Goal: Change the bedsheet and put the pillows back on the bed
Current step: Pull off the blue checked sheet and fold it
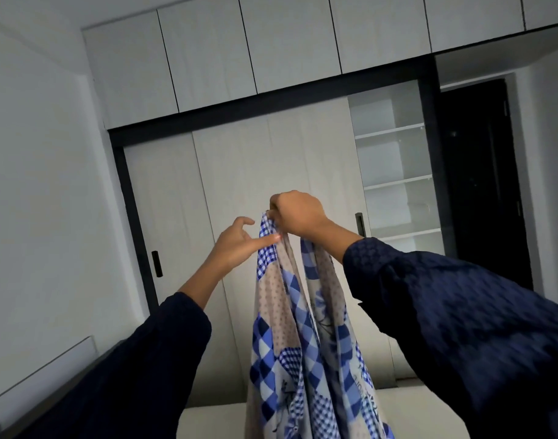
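stage: early, judged, sheet not yet spread | right hand (pixel 298 217) grip clenched on top edge of blue checked bedsheet (pixel 280 312), held high, hanging over pale bed (pixel 208 419) | left hand (pixel 236 242) grip released, forefinger touching sheet edge | left: spread, tuck, pillows (none in view)

Blue-check & beige patchwork bedsheet (pixel 284 327), bunched, hanging vertical mid-air, top edge held up high
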